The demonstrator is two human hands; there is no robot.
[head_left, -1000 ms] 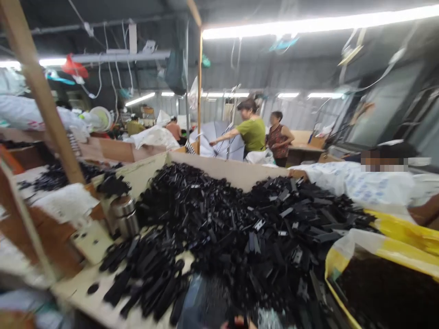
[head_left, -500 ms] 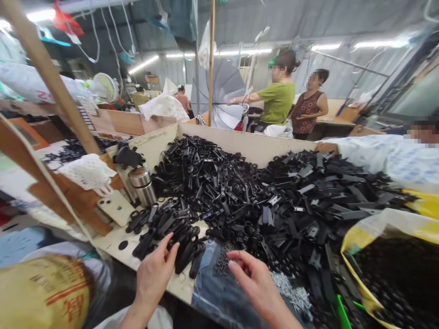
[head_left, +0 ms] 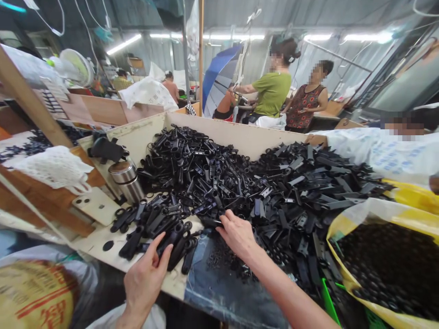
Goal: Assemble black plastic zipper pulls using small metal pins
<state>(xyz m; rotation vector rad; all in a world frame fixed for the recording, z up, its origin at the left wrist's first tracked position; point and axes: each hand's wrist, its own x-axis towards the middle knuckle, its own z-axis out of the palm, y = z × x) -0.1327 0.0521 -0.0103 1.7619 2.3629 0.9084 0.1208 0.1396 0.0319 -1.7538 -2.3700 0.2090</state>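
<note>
My left hand (head_left: 146, 274) is at the front edge of the bench, thumb and forefinger apart. Its fingertips are beside a cluster of black plastic handles with ringed ends (head_left: 176, 242), and I see nothing held in it. Past the blue denim cloth (head_left: 212, 288), my right hand (head_left: 238, 233) has its fingers closed on the end of a dark, elongated black plastic part (head_left: 210, 222) at the front of the big pile. Under my right forearm, small dark metal pieces (head_left: 219, 256) lie on the cloth, partly hidden.
A large pile of black ringed parts (head_left: 192, 160) adjoins flat black pieces (head_left: 318, 178). Left are a steel flask (head_left: 128, 183) and a phone (head_left: 96, 205). A yellow-edged sack of black pieces (head_left: 394, 265) stands right. Other people (head_left: 274, 91) are beyond the bench's back wall.
My right hand has moved forward from above the small metal pieces to the pile's front edge and closed on a black part. My left hand stays by the handles. The view has shifted right.
</note>
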